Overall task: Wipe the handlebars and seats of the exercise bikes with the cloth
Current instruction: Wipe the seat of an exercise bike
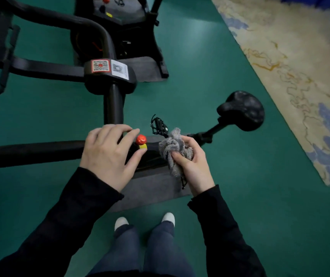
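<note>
Your right hand (192, 162), grip clamped on the bunched cloth (175, 150), looks poised for the seat (242, 109); your left hand (108, 156), grip apart, rests on the bar (30, 154), likely steadying it.

Two hands at a black exercise bike.
The left hand (108, 154) lies spread over the black frame tube (30, 152), beside a round red knob (141, 139). The right hand (192, 166) grips a crumpled grey fluffy cloth (175, 148) just right of the knob. The black padded saddle (242, 109) stands further right, above the smooth green floor (230, 186).
</note>
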### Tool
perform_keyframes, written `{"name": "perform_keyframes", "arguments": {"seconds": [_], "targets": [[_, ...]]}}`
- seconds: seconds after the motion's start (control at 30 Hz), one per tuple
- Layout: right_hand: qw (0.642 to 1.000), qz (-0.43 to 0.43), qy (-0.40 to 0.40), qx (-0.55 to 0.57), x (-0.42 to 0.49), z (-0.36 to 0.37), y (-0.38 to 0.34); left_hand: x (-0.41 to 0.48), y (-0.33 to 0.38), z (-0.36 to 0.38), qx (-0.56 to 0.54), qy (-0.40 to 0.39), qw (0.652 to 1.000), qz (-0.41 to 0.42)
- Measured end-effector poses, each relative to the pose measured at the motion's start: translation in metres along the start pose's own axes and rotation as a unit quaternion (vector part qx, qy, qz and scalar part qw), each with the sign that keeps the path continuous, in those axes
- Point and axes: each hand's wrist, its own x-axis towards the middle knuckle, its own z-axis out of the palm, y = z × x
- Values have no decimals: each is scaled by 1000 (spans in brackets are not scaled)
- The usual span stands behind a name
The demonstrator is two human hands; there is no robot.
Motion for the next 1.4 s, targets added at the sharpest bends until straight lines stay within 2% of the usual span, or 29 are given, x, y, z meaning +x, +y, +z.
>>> {"name": "perform_keyframes", "arguments": {"seconds": [0.3, 0.57, 0.87, 1.0, 1.4], "targets": [[995, -27, 99, -11, -42, -68, 2, -15, 52, 22, -13, -160, 986, 45], [985, -15, 167, -35, -92, -171, 18, -30, 133, 69, 53, -234, 969, 57], [974, -9, 225, -8, -148, -291, 41, -29, 239, 122, 59, -282, 955, 65], [970, -1, 244, 0, -155, -323, 47, -23, 264, 135, 57, -290, 953, 72], [972, -3, 234, -32, -82, -390, 37, 48, 311, 194, 23, -277, 958, 77]]}}
